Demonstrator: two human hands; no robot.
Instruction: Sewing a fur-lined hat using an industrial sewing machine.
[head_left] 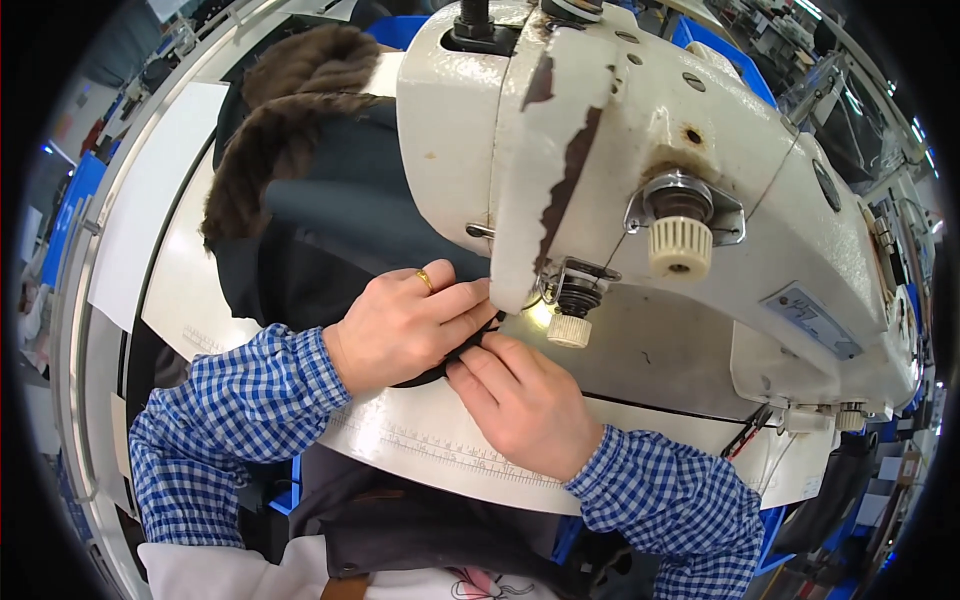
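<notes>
Both my hands pinch the dark fabric (440,368) flat under the sewing machine (640,170) head — left hand (405,325) pressing, right hand (520,400) gripping its edge. Risk: fingertips sit just beside the needle area — a slip could catch them.

Your white sewing table (430,440) carries the work, its near edge marked with a printed ruler scale (450,447). The worn white sewing machine (640,150) stands on it. A dark garment (340,220) with a brown fur trim (280,130) lies spread across its left side.
</notes>
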